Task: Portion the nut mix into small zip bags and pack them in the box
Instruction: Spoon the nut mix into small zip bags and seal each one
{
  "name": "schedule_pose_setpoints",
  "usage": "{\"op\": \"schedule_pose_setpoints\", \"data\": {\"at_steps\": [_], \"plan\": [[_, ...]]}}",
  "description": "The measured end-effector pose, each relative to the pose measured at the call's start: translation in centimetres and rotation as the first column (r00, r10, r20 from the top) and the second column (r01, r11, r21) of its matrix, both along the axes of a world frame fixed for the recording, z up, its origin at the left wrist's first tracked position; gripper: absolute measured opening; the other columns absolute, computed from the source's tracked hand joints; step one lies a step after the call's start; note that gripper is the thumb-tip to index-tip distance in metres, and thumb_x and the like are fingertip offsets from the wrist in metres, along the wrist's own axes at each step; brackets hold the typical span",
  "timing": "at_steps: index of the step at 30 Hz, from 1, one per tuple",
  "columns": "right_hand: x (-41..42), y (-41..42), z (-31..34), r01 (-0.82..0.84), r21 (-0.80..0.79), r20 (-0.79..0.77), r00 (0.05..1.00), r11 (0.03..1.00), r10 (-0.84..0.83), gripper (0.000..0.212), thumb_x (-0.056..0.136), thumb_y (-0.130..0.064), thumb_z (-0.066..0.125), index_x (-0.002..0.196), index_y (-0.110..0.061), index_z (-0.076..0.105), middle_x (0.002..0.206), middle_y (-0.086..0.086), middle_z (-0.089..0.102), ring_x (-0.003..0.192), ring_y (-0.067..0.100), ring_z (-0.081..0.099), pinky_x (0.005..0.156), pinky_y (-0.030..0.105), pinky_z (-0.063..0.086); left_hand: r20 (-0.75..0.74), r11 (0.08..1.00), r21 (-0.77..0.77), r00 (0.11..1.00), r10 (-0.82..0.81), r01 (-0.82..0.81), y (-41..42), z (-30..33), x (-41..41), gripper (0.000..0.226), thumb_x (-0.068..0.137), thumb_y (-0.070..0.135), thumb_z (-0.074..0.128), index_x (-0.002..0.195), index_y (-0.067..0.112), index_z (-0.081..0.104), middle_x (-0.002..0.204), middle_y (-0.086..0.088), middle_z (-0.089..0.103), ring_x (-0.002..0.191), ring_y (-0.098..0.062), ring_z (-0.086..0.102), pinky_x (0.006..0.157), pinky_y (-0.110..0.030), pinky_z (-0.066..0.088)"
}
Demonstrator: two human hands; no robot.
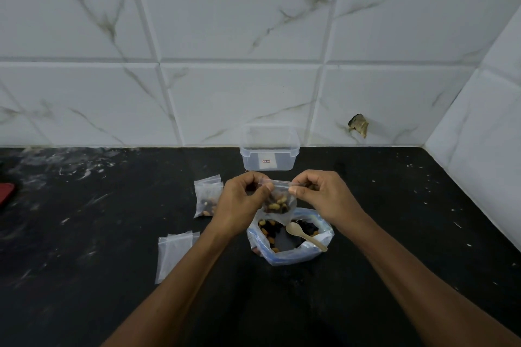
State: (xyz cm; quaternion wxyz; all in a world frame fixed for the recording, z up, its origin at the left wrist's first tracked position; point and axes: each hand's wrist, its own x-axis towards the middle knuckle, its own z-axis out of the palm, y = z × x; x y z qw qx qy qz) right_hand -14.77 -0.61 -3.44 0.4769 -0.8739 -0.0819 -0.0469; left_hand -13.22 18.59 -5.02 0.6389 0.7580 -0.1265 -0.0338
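Beyond the big open nut-mix bag (290,236) stands the box (269,153). Directly above that bag, the left hand (239,200) and right hand (324,194) pinch the filled small zip bag (277,203) by its top strip. An uneven seal could spill nuts.

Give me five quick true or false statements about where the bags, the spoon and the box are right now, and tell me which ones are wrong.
1. Both hands, left hand and right hand, pinch the top of a small zip bag holding nuts. True.
2. The spoon lies on the counter beside the box. False: it rests in the big nut mix bag.
3. The clear box stands by the wall, lid off. True.
4. Filled bags already sit inside the box. False: they lie on the counter, left of the hands.
5. Empty bags lie at the near left. True.
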Motion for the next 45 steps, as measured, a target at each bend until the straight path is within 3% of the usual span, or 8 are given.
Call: {"op": "schedule_pose_setpoints", "data": {"at_steps": [8, 16, 19, 23, 27, 36, 39, 45], "plan": [[-0.1, -0.2, -0.7, 0.042, 0.124, -0.084, 0.996, 0.991, -0.031, 0.007, 0.086, -0.009, 0.069, 0.084, -0.015, 0.073, 0.081, 0.001, 0.072, 0.08, 0.014, 0.069, 0.077, 0.028, 0.058, -0.05, 1.0, -0.026, 0.999, 0.007, -0.008, 0.5, 0.0, -0.2, 0.008, 0.095, 0.01, 0.06, 0.091, 0.008, 0.067, 0.089, -0.01, 0.071, 0.08, -0.01, 0.069, 0.069, -0.018, 0.055], [-0.4, 0.8, -1.3, 0.052, 0.208, -0.25, 0.968, 0.977, 0.002, 0.009, 0.09, -0.014, 0.065, 0.091, -0.02, 0.071, 0.087, -0.001, 0.072, 0.08, 0.006, 0.066, 0.063, 0.018, 0.05, -0.123, 0.996, -0.077, 0.991, 0.042, -0.052, 1.2, -0.8, -0.8, 0.009, 0.094, 0.008, 0.059, 0.09, 0.011, 0.067, 0.085, -0.002, 0.071, 0.076, -0.005, 0.069, 0.067, -0.015, 0.054], [-0.9, 1.9, -2.3, 0.001, 0.214, -0.382, 0.92, 0.977, 0.083, 0.018, 0.087, -0.019, 0.07, 0.103, -0.026, 0.066, 0.098, -0.002, 0.071, 0.09, 0.009, 0.068, 0.07, 0.022, 0.051, -0.183, 0.987, -0.135, 0.981, 0.066, -0.092, 1.9, -1.6, -0.9, 0.008, 0.094, 0.008, 0.059, 0.092, 0.008, 0.067, 0.087, -0.006, 0.071, 0.08, -0.012, 0.069, 0.071, -0.019, 0.056], [-0.9, 4.1, -4.4, 0.001, 0.163, -0.439, 0.895, 0.987, 0.072, 0.013, 0.085, -0.019, 0.072, 0.096, -0.018, 0.066, 0.096, 0.001, 0.073, 0.09, 0.014, 0.07, 0.078, 0.032, 0.059, -0.267, 0.965, -0.217, 0.96, 0.089, -0.15, 2.9, -2.5, -1.2, 0.008, 0.095, 0.01, 0.057, 0.096, 0.006, 0.065, 0.085, -0.006, 0.07, 0.077, -0.015, 0.069, 0.067, -0.023, 0.055], [0.1, 6.1, -5.9, 0.013, 0.192, -0.485, 0.87, 0.981, 0.084, 0.005, 0.088, -0.019, 0.069, 0.093, -0.021, 0.067, 0.088, 0.0, 0.073, 0.08, 0.015, 0.068, 0.07, 0.031, 0.055, -0.336, 0.945, -0.239, 0.933, 0.133, -0.221, 4.4, -4.0, -1.6, 0.018, 0.096, 0.012, 0.058, 0.113, 0.013, 0.061, 0.101, -0.007, 0.073, 0.092, -0.02, 0.072, 0.077, -0.032, 0.058], [3.4, 10.7, -7.4, -0.019, 0.269, -0.519, 0.84, 0.963, 0.161, 0.018, 0.088, -0.01, 0.067, 0.104, -0.016, 0.064, 0.098, 0.006, 0.073, 0.089, 0.015, 0.069, 0.069, 0.025, 0.054, -0.454, 0.966, -0.094, 0.874, 0.175, -0.243, 8.8, -7.1, -0.7, 0.01, 0.094, 0.011, 0.06, 0.101, 0.01, 0.068, 0.091, -0.003, 0.074, 0.081, -0.012, 0.071, 0.069, -0.025, 0.052], [4.9, 12.0, -8.1, 0.038, 0.21, -0.526, 0.847, 0.977, 0.08, 0.016, 0.09, -0.007, 0.063, 0.104, -0.014, 0.063, 0.095, 0.008, 0.07, 0.078, 0.013, 0.064, 0.066, 0.024, 0.052, -0.462, 0.941, -0.064, 0.845, 0.268, -0.333, 9.7, -8.0, 0.5, 0.009, 0.094, 0.012, 0.062, 0.1, 0.009, 0.067, 0.095, -0.009, 0.074, 0.087, -0.019, 0.073, 0.072, -0.029, 0.055], [7.8, 15.4, -11.0, 0.137, 0.022, -0.522, 0.846, 0.99, -0.106, 0.017, 0.091, -0.005, 0.061, 0.086, -0.022, 0.06, 0.093, 0.003, 0.067, 0.077, 0.014, 0.067, 0.06, 0.023, 0.056, -0.323, 0.898, 0.231, 0.841, 0.434, -0.375, 10.4, -10.2, 3.4, 0.009, 0.089, 0.027, 0.069, 0.089, 0.019, 0.069, 0.086, 0.002, 0.074, 0.085, -0.012, 0.071, 0.08, -0.034, 0.058]]}}
